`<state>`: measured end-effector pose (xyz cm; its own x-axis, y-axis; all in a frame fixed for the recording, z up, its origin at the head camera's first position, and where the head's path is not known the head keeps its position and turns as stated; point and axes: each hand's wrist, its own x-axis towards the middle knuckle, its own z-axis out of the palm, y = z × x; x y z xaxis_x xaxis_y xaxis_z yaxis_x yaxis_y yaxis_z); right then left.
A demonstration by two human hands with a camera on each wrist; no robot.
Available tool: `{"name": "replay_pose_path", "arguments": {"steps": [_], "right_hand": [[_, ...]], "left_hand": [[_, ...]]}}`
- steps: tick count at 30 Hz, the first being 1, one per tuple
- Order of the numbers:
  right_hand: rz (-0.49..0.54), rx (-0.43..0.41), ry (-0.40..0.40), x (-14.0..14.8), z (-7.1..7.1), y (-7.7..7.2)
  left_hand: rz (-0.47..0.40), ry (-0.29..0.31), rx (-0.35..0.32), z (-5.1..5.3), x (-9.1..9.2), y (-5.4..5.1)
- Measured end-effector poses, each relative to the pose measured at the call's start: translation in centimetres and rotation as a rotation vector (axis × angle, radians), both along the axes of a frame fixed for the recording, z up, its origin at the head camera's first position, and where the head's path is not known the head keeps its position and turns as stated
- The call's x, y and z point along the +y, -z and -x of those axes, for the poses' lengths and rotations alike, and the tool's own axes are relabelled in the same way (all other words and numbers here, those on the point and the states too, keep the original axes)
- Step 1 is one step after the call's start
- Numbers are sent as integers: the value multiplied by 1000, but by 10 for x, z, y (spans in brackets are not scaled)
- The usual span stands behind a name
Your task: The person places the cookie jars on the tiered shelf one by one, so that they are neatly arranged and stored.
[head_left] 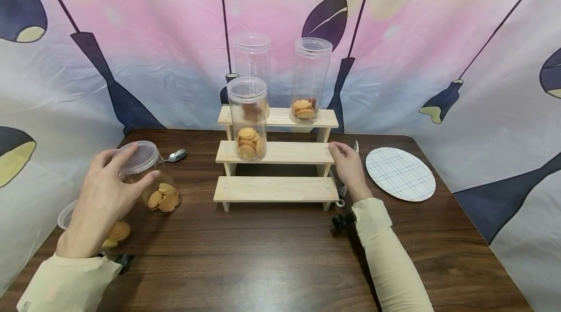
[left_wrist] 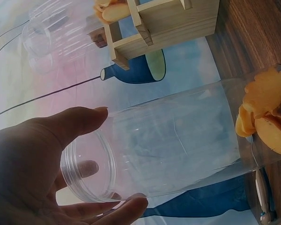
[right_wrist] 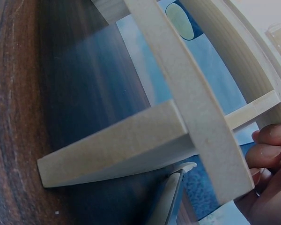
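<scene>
My left hand (head_left: pixel 102 195) has its thumb and fingers around the lid end of a clear jar (head_left: pixel 164 185) with several cookies at its bottom; in the left wrist view the hand (left_wrist: pixel 42 164) spans the lid (left_wrist: pixel 91 164). My right hand (head_left: pixel 349 166) touches the right end of the middle shelf (head_left: pixel 280 152) of a three-step wooden rack, fingertips at its edge. In the right wrist view the fingers (right_wrist: pixel 271 150) are bent beside the wood (right_wrist: pixel 201 103). One cookie jar (head_left: pixel 247 127) stands on the middle step, two more (head_left: pixel 310 83) on the top step.
Another cookie jar (head_left: pixel 117 233) is partly hidden behind my left forearm. A spoon (head_left: pixel 176 156) lies behind the held jar. Right of the rack lies a white checked plate (head_left: pixel 401 174), with a metal utensil (head_left: pixel 340 202) between them. The bottom step (head_left: pixel 276 189) holds nothing.
</scene>
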<state>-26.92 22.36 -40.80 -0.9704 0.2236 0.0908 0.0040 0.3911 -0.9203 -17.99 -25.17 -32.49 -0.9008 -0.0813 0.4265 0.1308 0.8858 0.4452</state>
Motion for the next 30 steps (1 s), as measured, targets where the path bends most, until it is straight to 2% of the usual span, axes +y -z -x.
{"name": "replay_pose_path", "arguments": {"steps": [5, 30], "right_hand": [[12, -5, -3, 1, 0, 1], [10, 0, 2, 0, 0, 2]], "left_hand": [[1, 16, 21, -1, 0, 1], [-10, 4, -4, 0, 1, -3]]}}
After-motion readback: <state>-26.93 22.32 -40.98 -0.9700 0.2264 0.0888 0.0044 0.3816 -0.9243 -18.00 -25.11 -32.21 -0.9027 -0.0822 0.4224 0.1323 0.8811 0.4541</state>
